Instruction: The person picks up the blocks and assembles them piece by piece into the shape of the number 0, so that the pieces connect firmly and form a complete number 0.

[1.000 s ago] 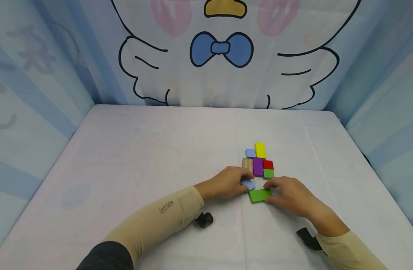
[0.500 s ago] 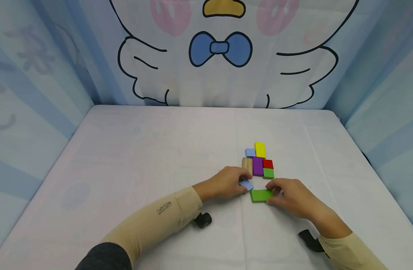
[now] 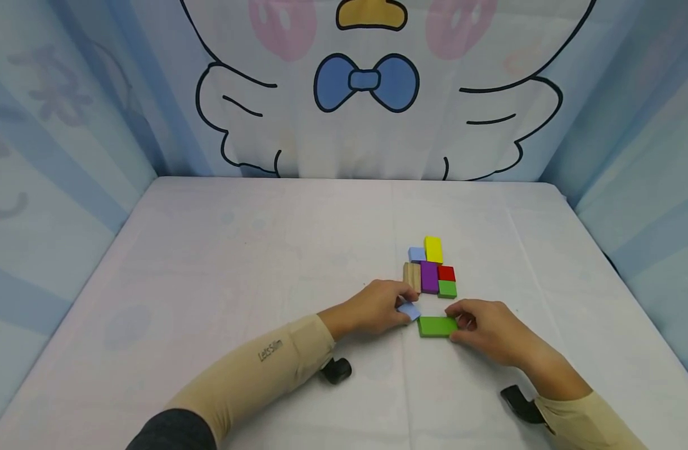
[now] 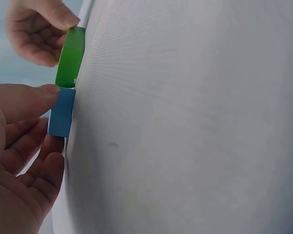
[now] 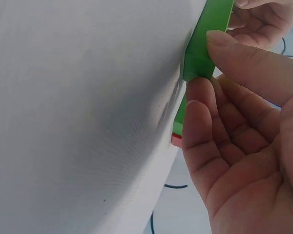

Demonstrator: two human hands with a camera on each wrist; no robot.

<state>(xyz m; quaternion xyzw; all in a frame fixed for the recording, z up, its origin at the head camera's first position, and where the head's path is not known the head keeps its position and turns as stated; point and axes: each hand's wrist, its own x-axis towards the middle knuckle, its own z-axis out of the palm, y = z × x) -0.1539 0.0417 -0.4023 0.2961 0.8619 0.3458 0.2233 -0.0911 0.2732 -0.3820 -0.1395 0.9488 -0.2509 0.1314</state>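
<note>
My left hand (image 3: 380,306) pinches a light blue block (image 3: 409,310) between thumb and fingers, low on the white table. Just right of it lies a long green block (image 3: 437,327), whose right end my right hand (image 3: 484,328) holds by thumb and fingers. In the left wrist view the blue block (image 4: 62,111) and the green block (image 4: 71,57) meet end to end, or very nearly so. The right thumb presses on the green block (image 5: 205,46) in the right wrist view. Fingers hide part of the blue block in the head view.
Beyond the hands several blocks lie grouped: a yellow block (image 3: 433,249), a small blue block (image 3: 417,254), wood-coloured pieces (image 3: 412,277), a purple block (image 3: 429,277), a red block (image 3: 447,273) and a small green block (image 3: 447,289). A printed curtain (image 3: 366,137) stands behind the table.
The long green block has turned straighter and shifted slightly right with my right hand. My left hand and its blue block have moved slightly left. The grouped blocks stay put.
</note>
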